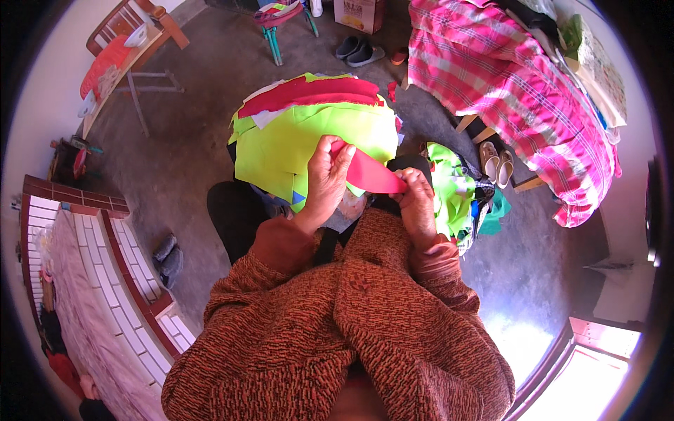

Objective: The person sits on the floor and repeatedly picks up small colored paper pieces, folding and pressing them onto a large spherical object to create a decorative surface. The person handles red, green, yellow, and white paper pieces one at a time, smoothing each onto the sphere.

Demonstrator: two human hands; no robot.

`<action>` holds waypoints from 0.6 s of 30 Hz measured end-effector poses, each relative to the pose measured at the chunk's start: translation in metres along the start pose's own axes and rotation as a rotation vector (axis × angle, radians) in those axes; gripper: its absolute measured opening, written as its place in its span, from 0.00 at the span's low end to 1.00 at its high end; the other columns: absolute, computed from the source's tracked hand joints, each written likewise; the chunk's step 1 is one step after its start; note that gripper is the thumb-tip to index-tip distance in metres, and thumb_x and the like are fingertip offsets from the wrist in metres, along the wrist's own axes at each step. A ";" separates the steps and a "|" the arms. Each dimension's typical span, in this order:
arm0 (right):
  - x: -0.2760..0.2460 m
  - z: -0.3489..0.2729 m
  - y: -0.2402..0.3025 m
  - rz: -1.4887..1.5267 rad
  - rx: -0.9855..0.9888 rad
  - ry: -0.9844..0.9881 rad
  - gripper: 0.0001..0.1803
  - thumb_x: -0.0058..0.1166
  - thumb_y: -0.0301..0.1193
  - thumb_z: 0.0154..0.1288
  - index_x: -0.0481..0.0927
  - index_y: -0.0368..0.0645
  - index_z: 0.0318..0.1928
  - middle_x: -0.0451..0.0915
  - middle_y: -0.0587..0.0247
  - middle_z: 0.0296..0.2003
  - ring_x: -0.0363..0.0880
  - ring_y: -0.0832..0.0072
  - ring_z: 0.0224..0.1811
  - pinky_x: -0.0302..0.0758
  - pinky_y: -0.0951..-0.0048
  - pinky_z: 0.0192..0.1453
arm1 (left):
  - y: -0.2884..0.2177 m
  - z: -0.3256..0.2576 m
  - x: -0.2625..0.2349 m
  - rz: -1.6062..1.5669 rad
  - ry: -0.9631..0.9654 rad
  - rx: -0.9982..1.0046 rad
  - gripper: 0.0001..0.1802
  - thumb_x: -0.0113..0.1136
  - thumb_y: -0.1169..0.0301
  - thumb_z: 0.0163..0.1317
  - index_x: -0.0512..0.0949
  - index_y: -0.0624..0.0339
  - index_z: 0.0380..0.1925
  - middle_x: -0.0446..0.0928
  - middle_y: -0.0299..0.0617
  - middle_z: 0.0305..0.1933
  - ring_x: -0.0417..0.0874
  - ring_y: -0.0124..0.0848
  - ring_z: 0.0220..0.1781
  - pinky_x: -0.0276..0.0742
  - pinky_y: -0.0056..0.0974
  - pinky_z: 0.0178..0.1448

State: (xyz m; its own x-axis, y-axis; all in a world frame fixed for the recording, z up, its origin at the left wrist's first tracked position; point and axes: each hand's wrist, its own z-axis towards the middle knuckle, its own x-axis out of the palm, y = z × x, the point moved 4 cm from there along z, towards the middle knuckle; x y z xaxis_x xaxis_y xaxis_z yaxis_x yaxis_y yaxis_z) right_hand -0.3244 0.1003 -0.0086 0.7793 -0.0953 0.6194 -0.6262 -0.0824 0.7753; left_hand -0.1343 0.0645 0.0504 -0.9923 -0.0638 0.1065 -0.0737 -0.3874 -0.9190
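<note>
A piece of red fabric (368, 172) is stretched between my two hands above my lap. My left hand (328, 175) pinches its upper left end between thumb and fingers. At the other end, my right hand (417, 203) grips the narrow right tip. Just beyond my hands stands a broad heap of neon yellow-green fabric pieces (281, 151), with a dark red fabric strip (312, 95) lying across its far side. To the right of my knee, more bright green fabric scraps (449, 186) bulge from a bag or bundle on the floor.
A pink plaid cloth (505, 105) covers furniture at the right, with light slip-on shoes (497, 163) beside it. Dark slippers (359, 52), a cardboard box (359, 15) and a small stool (284, 24) are at the back. A table (123, 63) stands far left; grey shoes (168, 259) lie nearer.
</note>
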 end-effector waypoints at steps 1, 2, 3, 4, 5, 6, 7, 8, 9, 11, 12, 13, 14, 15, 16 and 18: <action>-0.008 0.002 -0.003 0.022 0.002 0.024 0.17 0.44 0.47 0.71 0.75 0.48 0.42 0.79 0.65 0.41 0.77 0.75 0.42 0.73 0.70 0.44 | 0.000 0.005 0.004 0.057 0.006 0.016 0.07 0.56 0.73 0.67 0.70 0.62 0.41 0.70 0.30 0.33 0.67 0.17 0.36 0.67 0.25 0.42; -0.015 0.004 -0.006 0.082 0.016 0.003 0.18 0.43 0.48 0.71 0.75 0.48 0.42 0.79 0.64 0.42 0.76 0.74 0.43 0.73 0.69 0.45 | -0.001 0.010 0.007 0.085 0.034 0.027 0.08 0.56 0.73 0.67 0.70 0.62 0.41 0.70 0.30 0.33 0.67 0.17 0.36 0.68 0.25 0.42; -0.023 0.007 -0.007 0.141 0.028 -0.022 0.19 0.42 0.49 0.71 0.75 0.48 0.42 0.79 0.63 0.42 0.76 0.73 0.44 0.73 0.68 0.45 | -0.008 0.018 0.013 0.110 0.065 0.038 0.08 0.56 0.72 0.67 0.70 0.63 0.41 0.70 0.30 0.33 0.67 0.17 0.36 0.68 0.25 0.41; -0.027 0.009 -0.007 0.200 0.041 -0.044 0.20 0.41 0.50 0.71 0.75 0.48 0.42 0.79 0.63 0.43 0.76 0.72 0.44 0.73 0.68 0.46 | -0.016 0.025 0.018 0.138 0.093 0.049 0.08 0.56 0.72 0.67 0.69 0.63 0.41 0.70 0.31 0.33 0.67 0.17 0.36 0.68 0.25 0.41; -0.028 0.008 -0.006 0.202 0.034 -0.051 0.21 0.40 0.51 0.71 0.75 0.48 0.41 0.79 0.61 0.44 0.76 0.71 0.45 0.72 0.66 0.47 | -0.023 0.034 0.023 0.145 0.117 0.057 0.09 0.56 0.71 0.67 0.70 0.63 0.41 0.69 0.31 0.33 0.67 0.17 0.36 0.67 0.25 0.41; -0.028 0.008 -0.005 0.195 0.021 -0.040 0.21 0.40 0.51 0.71 0.75 0.47 0.42 0.79 0.61 0.44 0.76 0.71 0.45 0.72 0.66 0.47 | -0.025 0.043 0.024 0.179 0.177 0.100 0.08 0.55 0.71 0.67 0.69 0.61 0.42 0.71 0.32 0.34 0.71 0.19 0.36 0.72 0.27 0.39; -0.029 0.007 -0.003 0.184 0.004 -0.036 0.22 0.40 0.52 0.71 0.75 0.47 0.42 0.79 0.61 0.44 0.76 0.71 0.45 0.72 0.67 0.47 | -0.027 0.053 0.029 -0.024 0.223 0.017 0.09 0.54 0.71 0.68 0.68 0.61 0.43 0.72 0.33 0.36 0.74 0.21 0.37 0.75 0.29 0.37; -0.029 0.006 0.000 0.173 -0.013 -0.032 0.22 0.40 0.52 0.71 0.75 0.46 0.42 0.79 0.61 0.44 0.76 0.70 0.45 0.72 0.67 0.47 | -0.032 0.061 0.034 -0.227 0.267 -0.066 0.09 0.54 0.71 0.68 0.67 0.60 0.43 0.73 0.35 0.37 0.77 0.23 0.37 0.79 0.32 0.35; -0.029 0.005 0.003 0.133 -0.046 -0.044 0.22 0.40 0.51 0.71 0.75 0.46 0.41 0.79 0.60 0.43 0.76 0.71 0.44 0.73 0.67 0.46 | -0.046 0.068 0.035 -0.320 0.273 -0.114 0.10 0.53 0.71 0.68 0.65 0.60 0.44 0.73 0.38 0.40 0.80 0.29 0.37 0.84 0.38 0.31; -0.027 0.002 0.011 0.051 -0.112 -0.068 0.21 0.41 0.50 0.71 0.75 0.45 0.41 0.79 0.60 0.41 0.77 0.71 0.42 0.73 0.69 0.45 | -0.031 0.081 0.021 -0.281 0.151 -0.082 0.10 0.53 0.72 0.68 0.65 0.60 0.45 0.72 0.40 0.41 0.80 0.32 0.36 0.85 0.40 0.34; -0.028 0.001 0.013 0.012 -0.142 -0.084 0.21 0.42 0.49 0.71 0.75 0.44 0.41 0.80 0.60 0.40 0.77 0.72 0.41 0.74 0.70 0.43 | -0.023 0.085 0.007 -0.229 0.117 -0.076 0.10 0.52 0.72 0.68 0.65 0.60 0.45 0.71 0.40 0.41 0.80 0.32 0.36 0.85 0.40 0.34; -0.030 0.001 0.014 -0.021 -0.167 -0.099 0.20 0.43 0.48 0.71 0.75 0.43 0.40 0.80 0.60 0.39 0.77 0.73 0.39 0.74 0.71 0.42 | -0.019 0.085 -0.005 -0.218 0.054 -0.147 0.08 0.49 0.79 0.66 0.65 0.60 0.43 0.63 0.36 0.37 0.74 0.24 0.33 0.88 0.41 0.36; -0.030 0.001 0.015 -0.058 -0.194 -0.110 0.20 0.44 0.48 0.71 0.75 0.43 0.40 0.80 0.59 0.38 0.77 0.73 0.38 0.75 0.72 0.40 | 0.006 0.084 -0.026 -0.162 -0.020 -0.189 0.09 0.48 0.81 0.66 0.65 0.60 0.44 0.63 0.36 0.36 0.76 0.25 0.34 0.87 0.39 0.35; -0.031 0.000 0.017 -0.079 -0.213 -0.141 0.18 0.47 0.44 0.71 0.76 0.42 0.38 0.80 0.60 0.35 0.77 0.76 0.34 0.75 0.76 0.36 | 0.014 0.082 -0.037 -0.009 -0.066 -0.257 0.11 0.48 0.82 0.66 0.64 0.60 0.46 0.65 0.36 0.36 0.77 0.26 0.35 0.87 0.37 0.34; -0.033 0.001 0.016 -0.103 -0.211 -0.151 0.17 0.47 0.44 0.71 0.76 0.41 0.38 0.80 0.60 0.35 0.77 0.76 0.33 0.75 0.76 0.36 | 0.021 0.079 -0.046 0.146 -0.114 -0.324 0.12 0.48 0.82 0.65 0.64 0.60 0.47 0.66 0.37 0.37 0.78 0.26 0.36 0.87 0.35 0.34; -0.038 0.001 0.014 -0.154 -0.206 -0.171 0.16 0.49 0.42 0.70 0.76 0.41 0.38 0.80 0.60 0.35 0.77 0.77 0.32 0.74 0.77 0.35 | 0.019 0.073 -0.049 0.099 -0.114 -0.327 0.15 0.49 0.83 0.64 0.63 0.59 0.50 0.70 0.40 0.41 0.78 0.26 0.38 0.86 0.33 0.32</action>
State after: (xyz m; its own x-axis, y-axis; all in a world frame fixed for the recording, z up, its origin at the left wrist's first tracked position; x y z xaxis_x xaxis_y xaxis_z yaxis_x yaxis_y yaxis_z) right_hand -0.3624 0.1018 -0.0217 0.8387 -0.2647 0.4759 -0.4694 0.0919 0.8782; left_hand -0.0796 -0.0066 0.0552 -0.9800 -0.1959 0.0361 -0.0246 -0.0607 -0.9979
